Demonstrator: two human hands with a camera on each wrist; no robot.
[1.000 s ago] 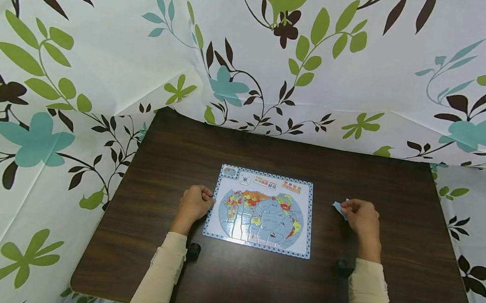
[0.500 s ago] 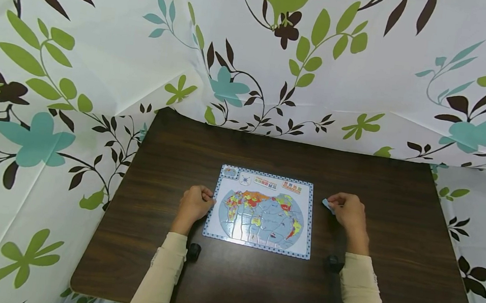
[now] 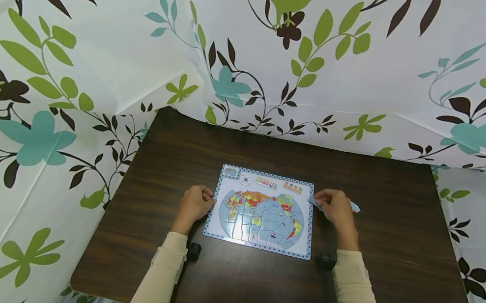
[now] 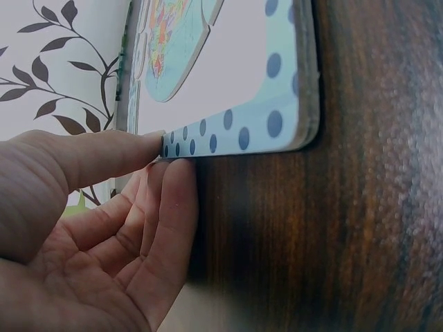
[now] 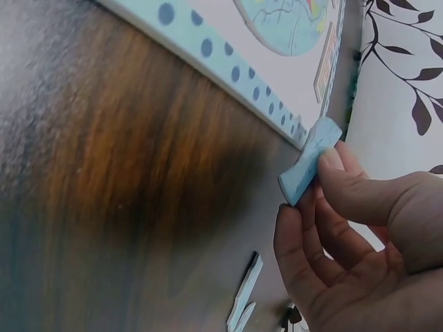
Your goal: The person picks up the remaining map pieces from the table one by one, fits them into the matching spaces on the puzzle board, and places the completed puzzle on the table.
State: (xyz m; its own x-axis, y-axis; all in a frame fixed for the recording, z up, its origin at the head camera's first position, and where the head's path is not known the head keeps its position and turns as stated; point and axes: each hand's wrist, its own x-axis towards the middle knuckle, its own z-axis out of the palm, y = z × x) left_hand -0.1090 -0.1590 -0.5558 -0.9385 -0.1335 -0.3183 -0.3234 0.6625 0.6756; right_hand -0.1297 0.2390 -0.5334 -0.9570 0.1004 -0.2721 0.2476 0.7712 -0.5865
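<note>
A world map jigsaw puzzle (image 3: 262, 218) with a blue dotted border lies on the dark wooden table. At its left edge, my left hand (image 3: 195, 203) pinches the border, thumb on top and fingertips at the side, as the left wrist view shows of the puzzle's corner (image 4: 242, 131). Close beside the right edge, my right hand (image 3: 335, 209) holds a light blue puzzle piece (image 5: 309, 160) between thumb and fingers. That piece overlaps the board's border in the head view.
Loose puzzle pieces (image 3: 355, 207) lie on the table just right of my right hand; the right wrist view shows thin pieces (image 5: 243, 294) there. Beyond the table (image 3: 172, 144) hangs a white cloth (image 3: 254, 49) with leaf and flower prints.
My right hand has moved left with the puzzle piece, up to the board's right edge. Loose pieces show behind it on the right. My left hand has stayed in place.
</note>
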